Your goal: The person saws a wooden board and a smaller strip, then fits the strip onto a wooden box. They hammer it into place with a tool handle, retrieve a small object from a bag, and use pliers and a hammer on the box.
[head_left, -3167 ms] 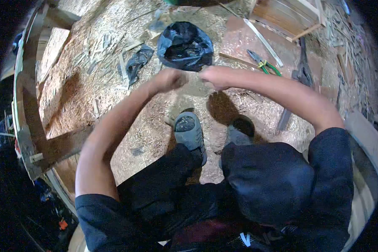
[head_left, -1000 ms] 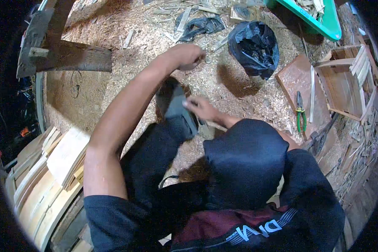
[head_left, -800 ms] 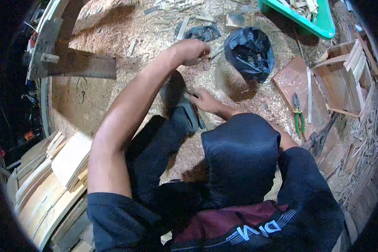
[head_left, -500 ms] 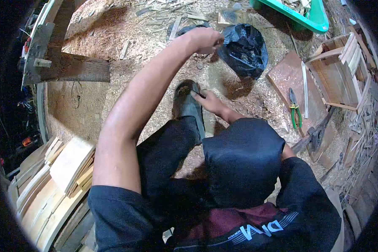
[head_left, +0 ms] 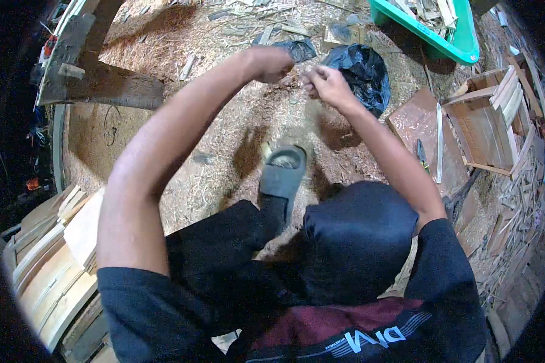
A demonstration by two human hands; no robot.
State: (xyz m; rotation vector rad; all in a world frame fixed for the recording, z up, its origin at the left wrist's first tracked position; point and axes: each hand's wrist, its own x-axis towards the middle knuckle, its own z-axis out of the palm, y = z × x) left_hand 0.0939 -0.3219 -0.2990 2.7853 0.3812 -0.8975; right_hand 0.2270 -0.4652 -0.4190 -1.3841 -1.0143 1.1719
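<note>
Both hands are held up in front of the person, close together over the floor. The left hand (head_left: 272, 63) is curled into a loose fist. The right hand (head_left: 324, 83) has its fingertips pinched together and points at the left one. If something tiny sits between them, it is too small to see.

Just past the right hand, a crumpled black plastic bag (head_left: 363, 69) lies on the sawdust floor (head_left: 224, 139). A smaller black scrap of plastic (head_left: 293, 48) lies near the left hand. Below the hands, a grey rubber sandal (head_left: 283, 175) on the person's foot rests in the sawdust.

Off to the right is a flat brown board (head_left: 418, 121) with green-handled pliers (head_left: 422, 154) at its edge. Beside it is an open wooden box (head_left: 487, 118). A bright green plastic tub (head_left: 433, 33) with wood bits in it sits at the top. A dark wooden beam (head_left: 109, 88) lies far left, and pale wooden planks (head_left: 54, 254) are stacked at the lower left.
</note>
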